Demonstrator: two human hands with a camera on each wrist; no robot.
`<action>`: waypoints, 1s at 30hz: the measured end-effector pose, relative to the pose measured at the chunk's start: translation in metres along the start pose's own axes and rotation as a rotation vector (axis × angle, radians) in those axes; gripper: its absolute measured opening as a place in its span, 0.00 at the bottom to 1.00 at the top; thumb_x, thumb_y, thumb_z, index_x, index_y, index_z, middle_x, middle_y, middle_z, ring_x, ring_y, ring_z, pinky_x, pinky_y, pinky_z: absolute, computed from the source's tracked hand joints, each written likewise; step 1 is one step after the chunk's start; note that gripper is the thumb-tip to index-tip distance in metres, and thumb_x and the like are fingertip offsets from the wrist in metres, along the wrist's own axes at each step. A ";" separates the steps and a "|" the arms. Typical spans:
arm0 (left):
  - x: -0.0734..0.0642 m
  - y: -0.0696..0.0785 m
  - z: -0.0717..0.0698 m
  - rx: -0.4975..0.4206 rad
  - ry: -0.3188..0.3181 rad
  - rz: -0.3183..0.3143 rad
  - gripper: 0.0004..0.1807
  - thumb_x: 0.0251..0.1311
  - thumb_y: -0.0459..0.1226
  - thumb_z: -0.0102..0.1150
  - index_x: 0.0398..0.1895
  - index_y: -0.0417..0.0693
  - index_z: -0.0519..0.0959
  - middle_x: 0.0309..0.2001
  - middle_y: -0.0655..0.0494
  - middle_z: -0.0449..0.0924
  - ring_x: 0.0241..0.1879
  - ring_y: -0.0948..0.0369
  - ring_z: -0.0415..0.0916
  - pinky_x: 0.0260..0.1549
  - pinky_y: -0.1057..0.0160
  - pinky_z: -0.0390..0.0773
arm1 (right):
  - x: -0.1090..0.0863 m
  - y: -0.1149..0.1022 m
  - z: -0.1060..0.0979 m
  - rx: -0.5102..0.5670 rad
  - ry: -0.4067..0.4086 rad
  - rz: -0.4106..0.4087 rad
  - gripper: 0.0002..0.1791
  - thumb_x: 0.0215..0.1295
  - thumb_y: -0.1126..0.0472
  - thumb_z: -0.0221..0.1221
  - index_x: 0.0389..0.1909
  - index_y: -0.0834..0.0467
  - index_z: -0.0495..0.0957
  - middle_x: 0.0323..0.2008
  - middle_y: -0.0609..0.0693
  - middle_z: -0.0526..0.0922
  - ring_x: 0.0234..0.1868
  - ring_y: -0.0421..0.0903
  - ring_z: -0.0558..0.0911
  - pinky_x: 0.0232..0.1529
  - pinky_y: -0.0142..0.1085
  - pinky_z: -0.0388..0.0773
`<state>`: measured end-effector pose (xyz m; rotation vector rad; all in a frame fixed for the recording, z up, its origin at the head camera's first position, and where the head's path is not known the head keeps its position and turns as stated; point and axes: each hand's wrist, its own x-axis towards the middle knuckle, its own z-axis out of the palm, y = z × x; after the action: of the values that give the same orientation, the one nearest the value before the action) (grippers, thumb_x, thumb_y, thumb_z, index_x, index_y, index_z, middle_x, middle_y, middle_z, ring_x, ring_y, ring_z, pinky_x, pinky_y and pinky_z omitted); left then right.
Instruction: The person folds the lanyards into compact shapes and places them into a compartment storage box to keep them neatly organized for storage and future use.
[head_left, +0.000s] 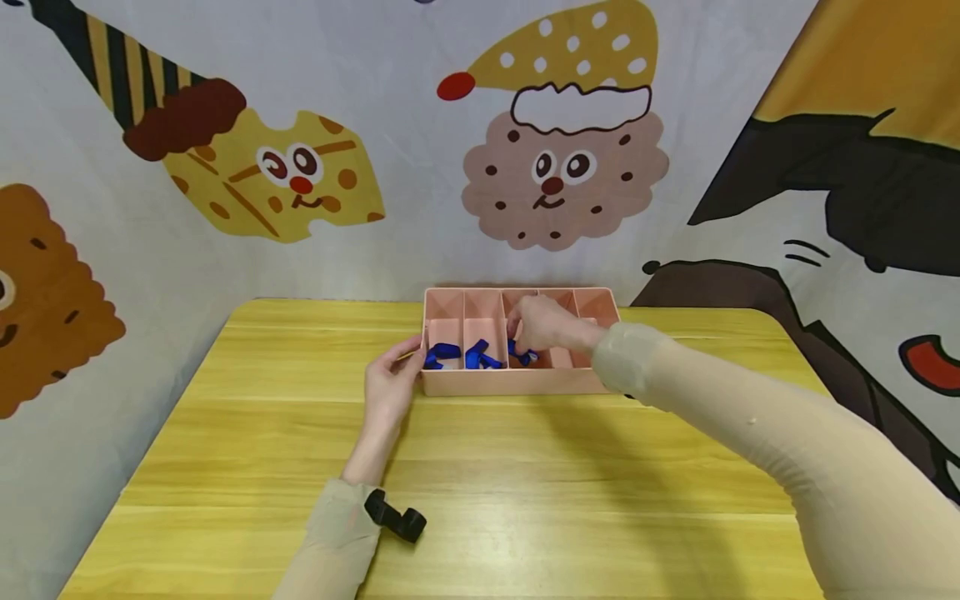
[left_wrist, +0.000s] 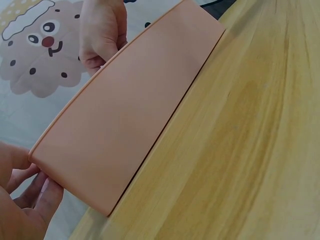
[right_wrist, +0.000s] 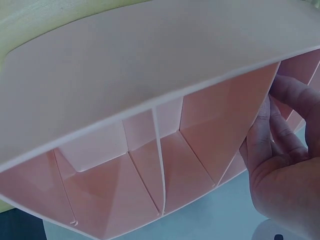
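A pink divided storage box [head_left: 517,382] stands on the table with small dark blue pieces in its left compartments. The blue pieces [head_left: 480,356] are too small to name. At the box's left end my left hand [head_left: 390,387] rests its fingertips on the outer wall. In the left wrist view, the left hand [left_wrist: 25,200] has a digit right at the rim corner and others lower on the wall. My right hand [head_left: 546,323] reaches down into the middle compartment, above more blue pieces [head_left: 525,357]. A divider hides the right hand's [right_wrist: 287,150] fingertips; I cannot tell whether they hold anything.
Under the box is a yellow wood-grain table [head_left: 495,500]. Right behind it hangs a cloth backdrop [head_left: 412,167] with cartoon biscuits. The compartments [right_wrist: 100,190] on the box's right side show bare pink floors. A black strap device [head_left: 395,517] is on the left wrist.
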<state>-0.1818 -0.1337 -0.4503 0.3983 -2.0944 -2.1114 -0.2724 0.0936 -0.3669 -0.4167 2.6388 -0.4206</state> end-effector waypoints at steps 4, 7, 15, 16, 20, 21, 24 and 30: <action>-0.001 0.001 -0.001 0.007 -0.001 -0.003 0.17 0.73 0.33 0.61 0.61 0.35 0.83 0.62 0.32 0.82 0.37 0.76 0.78 0.36 0.79 0.79 | 0.000 0.000 0.001 0.011 -0.005 -0.004 0.07 0.63 0.67 0.70 0.41 0.57 0.86 0.46 0.54 0.85 0.30 0.44 0.79 0.28 0.28 0.75; -0.001 0.001 -0.001 0.016 -0.001 -0.008 0.17 0.73 0.33 0.61 0.61 0.35 0.83 0.63 0.33 0.82 0.38 0.75 0.78 0.36 0.79 0.79 | 0.000 0.000 0.001 0.018 -0.006 -0.017 0.07 0.63 0.68 0.69 0.40 0.58 0.87 0.42 0.53 0.85 0.28 0.43 0.78 0.28 0.28 0.75; 0.001 0.000 0.000 0.037 0.012 -0.011 0.16 0.73 0.33 0.61 0.60 0.36 0.84 0.61 0.35 0.84 0.39 0.73 0.79 0.37 0.79 0.80 | 0.001 0.000 0.004 -0.012 0.013 -0.008 0.07 0.62 0.69 0.68 0.40 0.58 0.87 0.36 0.52 0.87 0.29 0.43 0.79 0.28 0.29 0.75; 0.001 0.000 0.000 0.040 0.012 -0.012 0.16 0.73 0.33 0.61 0.60 0.36 0.84 0.61 0.35 0.84 0.40 0.73 0.79 0.37 0.79 0.80 | 0.002 0.000 0.005 -0.021 0.015 -0.010 0.06 0.61 0.69 0.68 0.38 0.58 0.87 0.34 0.51 0.87 0.28 0.42 0.79 0.27 0.28 0.75; 0.001 0.000 0.000 0.043 0.007 -0.016 0.16 0.73 0.33 0.61 0.60 0.38 0.84 0.61 0.37 0.84 0.40 0.72 0.79 0.37 0.79 0.80 | 0.005 0.001 0.009 -0.045 0.010 -0.020 0.06 0.60 0.72 0.66 0.29 0.57 0.83 0.21 0.46 0.78 0.22 0.41 0.75 0.23 0.28 0.69; 0.001 0.000 0.000 0.041 0.004 -0.015 0.16 0.73 0.33 0.61 0.60 0.38 0.84 0.62 0.37 0.84 0.39 0.72 0.79 0.37 0.79 0.80 | 0.006 0.002 0.010 -0.051 0.008 -0.021 0.08 0.60 0.72 0.66 0.26 0.57 0.82 0.19 0.45 0.75 0.21 0.40 0.73 0.22 0.29 0.67; 0.001 -0.001 0.000 0.035 -0.001 -0.011 0.16 0.73 0.33 0.62 0.60 0.37 0.84 0.62 0.37 0.84 0.39 0.73 0.79 0.37 0.78 0.80 | 0.007 0.003 0.011 -0.056 0.005 -0.024 0.09 0.59 0.73 0.65 0.25 0.57 0.81 0.18 0.45 0.73 0.20 0.40 0.70 0.22 0.29 0.65; 0.001 -0.001 0.000 0.040 0.006 -0.010 0.16 0.73 0.33 0.61 0.60 0.37 0.84 0.61 0.36 0.84 0.38 0.74 0.79 0.36 0.78 0.80 | 0.002 0.000 0.008 -0.017 -0.006 -0.005 0.11 0.64 0.68 0.69 0.47 0.61 0.88 0.43 0.55 0.90 0.27 0.42 0.81 0.32 0.31 0.85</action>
<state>-0.1825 -0.1344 -0.4511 0.4194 -2.1390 -2.0740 -0.2704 0.0908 -0.3742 -0.4299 2.6373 -0.3987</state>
